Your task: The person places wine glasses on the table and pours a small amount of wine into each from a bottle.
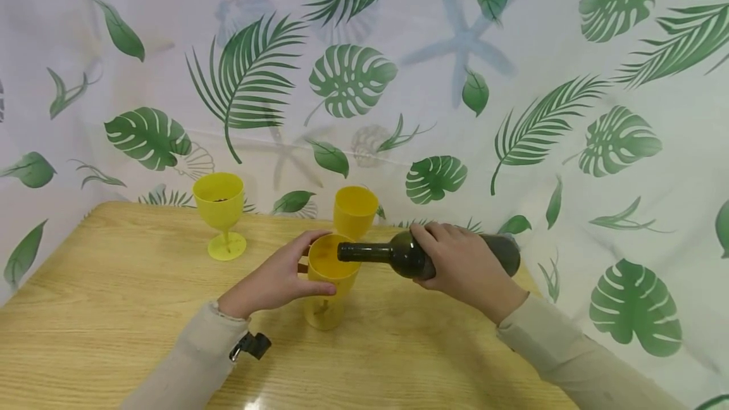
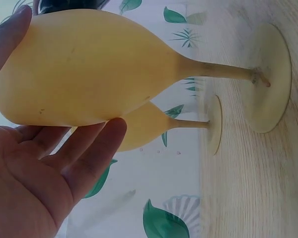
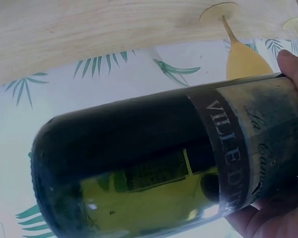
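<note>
A yellow goblet [image 1: 329, 286] stands on the wooden table [image 1: 114, 309] near its middle. My left hand [image 1: 302, 266] cups its bowl, thumb in front and fingers behind the rim. The left wrist view shows the same bowl [image 2: 89, 64] lying against my palm and fingers [image 2: 89, 148]. My right hand [image 1: 455, 261] grips a dark green wine bottle [image 1: 387, 253] round its shoulder. The bottle lies almost level, with its mouth over the goblet's rim. In the right wrist view, the labelled body of the bottle [image 3: 154, 163] fills the frame, my fingers [image 3: 293, 64] curled round it.
A second yellow goblet [image 1: 354, 211] stands just behind the held one, also visible as the further goblet [image 2: 154, 130] in the left wrist view. A third goblet [image 1: 219, 211] stands at the back left. A leaf-printed cloth [image 1: 512, 81] hangs behind and right of the table.
</note>
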A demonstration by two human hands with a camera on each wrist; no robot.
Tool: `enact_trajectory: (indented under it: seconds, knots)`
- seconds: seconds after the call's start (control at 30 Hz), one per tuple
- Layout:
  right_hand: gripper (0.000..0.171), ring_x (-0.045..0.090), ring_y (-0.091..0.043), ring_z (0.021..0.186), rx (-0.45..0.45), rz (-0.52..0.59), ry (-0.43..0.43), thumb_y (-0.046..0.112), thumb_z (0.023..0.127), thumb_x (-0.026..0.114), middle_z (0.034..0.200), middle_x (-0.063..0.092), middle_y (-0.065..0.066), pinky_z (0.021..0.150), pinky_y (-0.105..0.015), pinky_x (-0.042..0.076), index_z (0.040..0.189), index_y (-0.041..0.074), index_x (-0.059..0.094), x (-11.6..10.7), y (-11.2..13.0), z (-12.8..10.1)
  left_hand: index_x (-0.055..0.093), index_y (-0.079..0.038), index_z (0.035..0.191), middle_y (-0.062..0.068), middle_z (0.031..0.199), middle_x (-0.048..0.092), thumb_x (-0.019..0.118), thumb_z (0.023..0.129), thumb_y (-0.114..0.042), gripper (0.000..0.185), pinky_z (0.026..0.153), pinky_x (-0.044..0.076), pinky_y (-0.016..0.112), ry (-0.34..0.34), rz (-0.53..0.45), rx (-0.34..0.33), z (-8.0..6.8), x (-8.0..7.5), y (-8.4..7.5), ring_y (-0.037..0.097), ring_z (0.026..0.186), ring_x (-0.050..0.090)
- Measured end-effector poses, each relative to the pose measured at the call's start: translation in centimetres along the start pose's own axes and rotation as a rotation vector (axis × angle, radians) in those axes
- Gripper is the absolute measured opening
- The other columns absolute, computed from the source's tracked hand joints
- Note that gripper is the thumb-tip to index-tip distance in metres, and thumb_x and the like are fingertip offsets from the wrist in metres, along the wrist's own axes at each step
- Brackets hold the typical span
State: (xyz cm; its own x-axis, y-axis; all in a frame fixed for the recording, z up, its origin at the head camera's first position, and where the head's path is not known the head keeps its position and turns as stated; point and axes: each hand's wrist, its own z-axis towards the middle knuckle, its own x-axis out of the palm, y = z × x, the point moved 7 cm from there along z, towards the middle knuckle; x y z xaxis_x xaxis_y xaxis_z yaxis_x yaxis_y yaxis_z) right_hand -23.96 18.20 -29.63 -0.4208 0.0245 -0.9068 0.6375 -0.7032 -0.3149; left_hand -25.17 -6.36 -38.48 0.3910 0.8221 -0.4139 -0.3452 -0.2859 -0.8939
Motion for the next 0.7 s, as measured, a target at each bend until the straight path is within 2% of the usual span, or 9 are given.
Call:
enact_trajectory:
  seconds: [0.43, 0.7]
  knots:
    - [0.084, 0.068, -0.029, 0.093, -0.019, -0.019, 0.02, 0.048, 0.069, 0.095, 0.106, 0.063, -0.01, 0.082, -0.047, 0.06, 0.129, 0.01, 0.051, -0.7, 0.5, 0.8, 0.037, -0.017, 0.157, 0.005, 0.152, 0.049, 0.087, 0.086, -0.033, 0.088, 0.108, 0.05, 0.051, 0.001, -0.001, 0.0, -0.1, 0.0, -0.1, 0.029, 0.134, 0.052]
    - [0.084, 0.067, -0.029, 0.094, -0.037, -0.054, 0.021, 0.046, 0.068, 0.096, 0.105, 0.063, -0.01, 0.086, -0.048, 0.06, 0.129, 0.009, 0.052, -1.0, 0.6, 1.1, 0.037, -0.017, 0.157, 0.004, 0.151, 0.05, 0.086, 0.087, -0.032, 0.087, 0.108, 0.05, 0.05, 0.003, 0.0, 0.006, -0.2, -0.1, -0.2, 0.028, 0.134, 0.052]
